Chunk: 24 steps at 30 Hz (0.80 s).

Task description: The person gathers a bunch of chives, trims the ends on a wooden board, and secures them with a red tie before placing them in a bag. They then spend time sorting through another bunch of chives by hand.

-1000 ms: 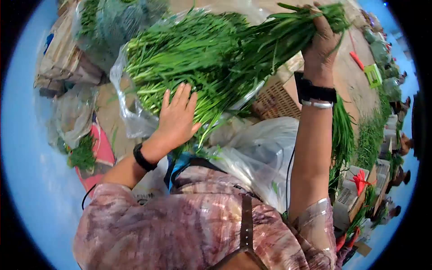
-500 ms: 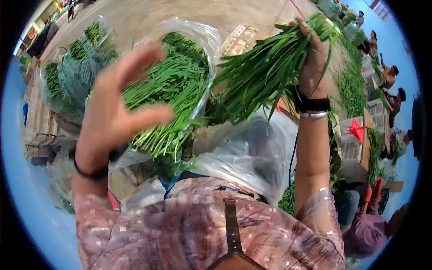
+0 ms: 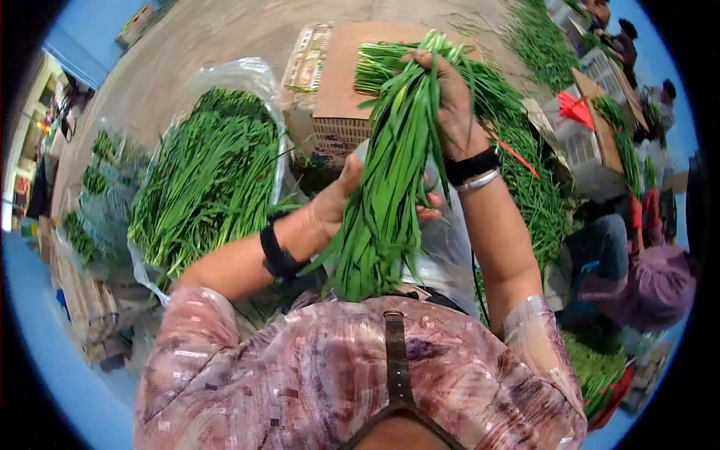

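Note:
A bunch of long green leafy stalks (image 3: 386, 180) hangs in front of my chest, pale ends up and leaf tips down. Around its upper end, my right hand (image 3: 450, 97) is closed. My left hand (image 3: 341, 195) cups the middle of the bunch from behind, its fingertips showing at the far side. To the left, a clear plastic bag (image 3: 259, 71) holds a large heap of similar greens (image 3: 210, 157). Behind my right hand, more stalks (image 3: 375, 66) lie on a cardboard-topped crate (image 3: 337, 97).
Another bag of greens (image 3: 112, 187) stands at the far left. Loose greens (image 3: 525, 180) are piled to the right. Beyond them are crates with a red tie (image 3: 574, 110). A person in a purple head covering (image 3: 660, 289) is at the right, with other people farther back.
The bunch has moved from the upper right to the centre and now hangs down. My left hand, earlier open over the bag, has come against it. The view has shifted, showing the cardboard.

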Available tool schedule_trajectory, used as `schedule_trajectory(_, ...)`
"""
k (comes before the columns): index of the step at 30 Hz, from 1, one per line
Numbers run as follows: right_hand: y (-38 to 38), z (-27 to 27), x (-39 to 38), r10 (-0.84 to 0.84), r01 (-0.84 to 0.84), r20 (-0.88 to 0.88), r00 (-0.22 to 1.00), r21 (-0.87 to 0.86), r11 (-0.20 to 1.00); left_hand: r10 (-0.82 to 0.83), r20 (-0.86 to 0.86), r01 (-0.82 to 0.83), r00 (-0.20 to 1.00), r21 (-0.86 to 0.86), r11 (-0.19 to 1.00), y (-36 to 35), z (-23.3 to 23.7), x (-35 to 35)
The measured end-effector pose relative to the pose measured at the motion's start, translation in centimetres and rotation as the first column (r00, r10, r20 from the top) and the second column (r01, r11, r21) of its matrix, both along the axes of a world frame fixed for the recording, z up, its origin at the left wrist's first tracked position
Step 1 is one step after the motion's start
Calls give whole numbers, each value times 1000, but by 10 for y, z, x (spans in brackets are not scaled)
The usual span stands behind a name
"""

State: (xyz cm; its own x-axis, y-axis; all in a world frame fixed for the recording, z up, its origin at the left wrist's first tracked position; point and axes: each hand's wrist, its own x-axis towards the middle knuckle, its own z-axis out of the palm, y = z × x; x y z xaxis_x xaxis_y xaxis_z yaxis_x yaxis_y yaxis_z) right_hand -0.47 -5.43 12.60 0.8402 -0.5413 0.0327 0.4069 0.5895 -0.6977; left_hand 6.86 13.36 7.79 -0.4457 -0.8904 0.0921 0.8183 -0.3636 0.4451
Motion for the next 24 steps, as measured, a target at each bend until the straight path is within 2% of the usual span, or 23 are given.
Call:
schedule_trajectory(1,-9,-18,1,52,-54,20,998,81,995,-23,-88,25,996,28,999,3,-4,-11)
schedule_trajectory(2,-12,-32,-4,112,-120,71,991,124,985,5,-66,-3,998,30,1000,5,-6,-22)
schedule_trajectory(4,-16,-54,-4,-38,31,44,998,151,988,66,-20,-65,998,28,997,4,-9,-38)
schedule_trajectory(5,-18,-60,-9,52,-85,157,986,212,974,62,-71,-61,995,20,998,2,-11,-45)
schedule_trajectory(9,-32,-72,-24,6,-75,256,967,261,963,64,-313,-68,947,-2,998,-12,-13,-67)
schedule_trajectory(13,-43,-66,-52,-102,42,260,960,228,973,-17,-386,37,923,45,998,-20,-25,-67)
schedule_trajectory(14,-44,-66,-59,-184,142,251,950,178,974,-23,-308,59,951,109,992,-20,-26,-61)
schedule_trajectory(16,-50,-78,-81,-205,166,220,954,185,969,-55,-149,91,987,244,965,-18,-32,-48)
schedule_trajectory(18,-39,-83,-104,-296,274,132,946,162,948,-80,85,47,993,341,939,-17,-18,-44)
schedule_trajectory(19,-43,-99,-114,-255,245,182,950,77,967,-100,200,17,975,380,925,-18,-14,-44)
schedule_trajectory(20,-26,-89,-122,-343,323,130,931,150,934,-142,222,46,965,388,921,-19,-15,-43)
schedule_trajectory(22,-13,-86,-145,-352,334,129,927,144,932,-222,268,103,937,396,912,-25,-18,-42)
schedule_trajectory(24,-5,-97,-168,-455,406,132,881,285,869,-276,430,111,860,370,922,-37,-19,-41)
